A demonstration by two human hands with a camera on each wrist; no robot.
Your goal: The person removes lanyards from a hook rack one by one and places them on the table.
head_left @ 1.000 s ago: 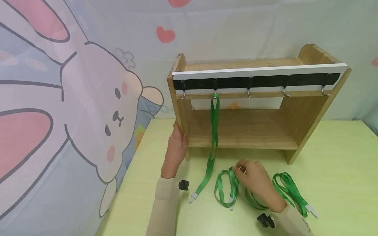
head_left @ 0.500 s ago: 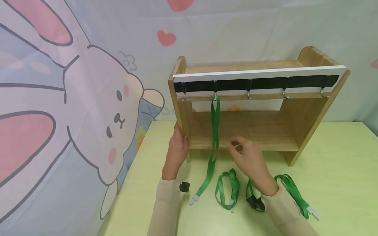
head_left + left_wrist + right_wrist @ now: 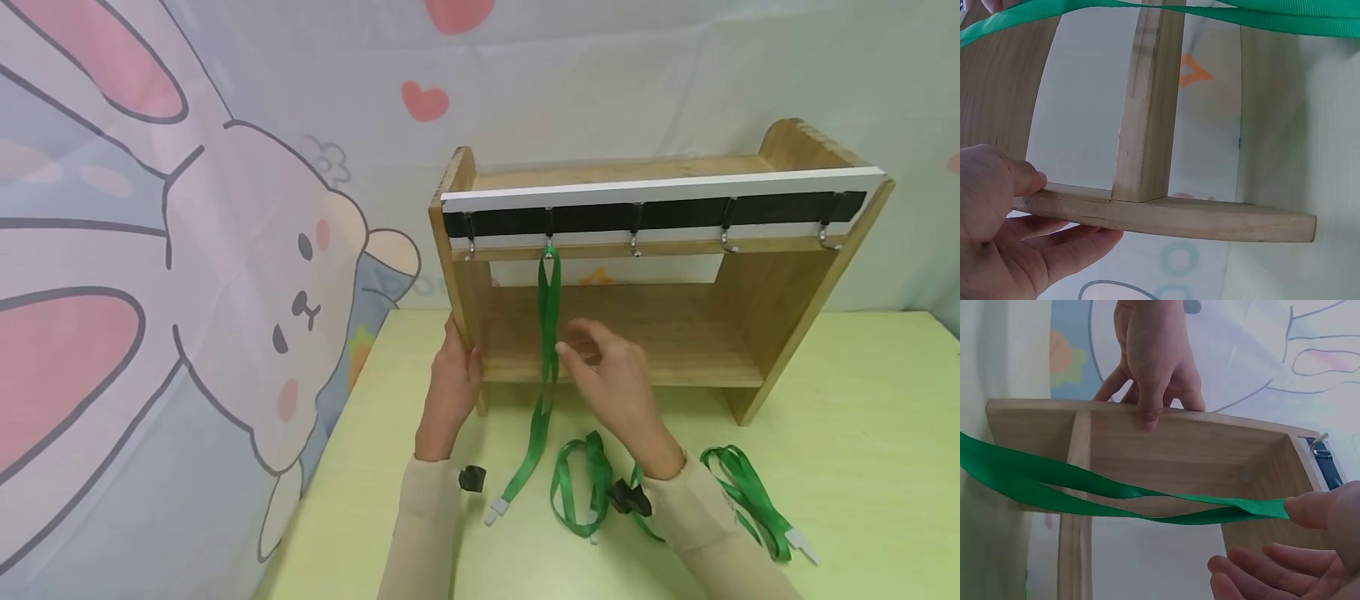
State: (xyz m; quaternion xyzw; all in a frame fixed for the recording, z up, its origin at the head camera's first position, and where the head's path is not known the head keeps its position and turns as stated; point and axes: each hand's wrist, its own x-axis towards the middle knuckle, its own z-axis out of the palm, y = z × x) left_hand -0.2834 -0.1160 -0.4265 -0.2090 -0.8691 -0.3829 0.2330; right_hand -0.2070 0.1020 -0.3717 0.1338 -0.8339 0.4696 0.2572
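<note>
In the head view, my left hand (image 3: 448,387) holds the left side panel of a small wooden shelf (image 3: 645,333). The left wrist view has its thumb on one face of the panel (image 3: 1210,219) and the fingers on the other. A green lanyard (image 3: 550,312) hangs from the second hook (image 3: 550,242), its white clip (image 3: 497,510) low by the table. My right hand (image 3: 618,383) is beside this lanyard, thumb and fingers spread apart. From the right wrist, the thumb (image 3: 1313,509) overlaps the green strap (image 3: 1191,509), while the other fingers (image 3: 1272,572) stay away from it.
Along the shelf's top front runs a white-and-black strip (image 3: 682,215) with several metal hooks. Folded green lanyards lie on the table: one (image 3: 596,475) in the middle, one (image 3: 753,500) at right, another partly hidden under my right wrist. A cartoon-printed cloth (image 3: 300,208) stands behind.
My right hand has let go of the folded lanyard on the table and moved up and left to the hanging lanyard, its fingers spreading. My left hand has stayed on the shelf panel.
</note>
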